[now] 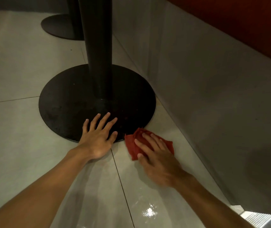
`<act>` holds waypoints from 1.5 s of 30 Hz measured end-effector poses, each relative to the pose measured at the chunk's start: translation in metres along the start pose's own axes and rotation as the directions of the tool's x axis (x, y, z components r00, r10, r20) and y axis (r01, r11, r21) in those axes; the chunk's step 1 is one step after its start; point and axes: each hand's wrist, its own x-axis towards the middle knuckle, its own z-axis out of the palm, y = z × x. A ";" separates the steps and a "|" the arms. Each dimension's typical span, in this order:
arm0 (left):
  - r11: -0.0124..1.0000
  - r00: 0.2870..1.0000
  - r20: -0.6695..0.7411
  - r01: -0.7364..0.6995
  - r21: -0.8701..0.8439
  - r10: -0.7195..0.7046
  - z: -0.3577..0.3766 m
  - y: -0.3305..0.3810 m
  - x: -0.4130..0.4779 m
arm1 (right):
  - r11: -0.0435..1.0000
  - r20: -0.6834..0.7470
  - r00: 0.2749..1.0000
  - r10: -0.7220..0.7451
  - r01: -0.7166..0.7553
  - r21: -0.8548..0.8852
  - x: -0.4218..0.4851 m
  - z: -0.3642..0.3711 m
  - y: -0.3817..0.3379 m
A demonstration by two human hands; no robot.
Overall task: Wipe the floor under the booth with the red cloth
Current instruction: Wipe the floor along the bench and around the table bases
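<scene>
The red cloth (131, 146) lies crumpled on the pale tiled floor (24, 132), right beside the near edge of a round black table base (75, 102). My right hand (156, 155) presses flat on the cloth with straight, spread fingers. My left hand (98, 137) rests open, its fingers spread on the near rim of the black base and its palm over the floor. The grey base panel of the booth (205, 83) rises just right of the cloth, with the red seat (246, 22) above it.
A black table column (96, 46) stands on the round base. A second black base (60, 27) sits farther back on the left. The floor near the bottom is glossy with a light reflection (149, 211). Open tiles stretch to the left.
</scene>
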 end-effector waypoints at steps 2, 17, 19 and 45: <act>1.000 1.000 0.000 -0.003 0.005 0.003 -0.001 -0.001 0.000 | 1.000 -0.036 0.999 -0.011 0.011 0.008 0.006 -0.003 0.018; 1.000 1.000 -0.001 0.008 -0.007 -0.008 0.000 0.000 0.000 | 0.994 -0.037 0.999 -0.036 0.040 0.098 0.007 0.013 -0.031; 1.000 1.000 -0.004 0.013 -0.019 -0.013 0.000 -0.001 0.000 | 0.992 -0.036 0.996 -0.080 0.083 0.097 0.007 0.017 -0.032; 0.803 0.963 -0.243 -0.052 -0.594 -0.117 -0.013 -0.003 -0.019 | 0.979 -0.049 0.987 0.150 -0.141 0.150 0.005 0.023 -0.051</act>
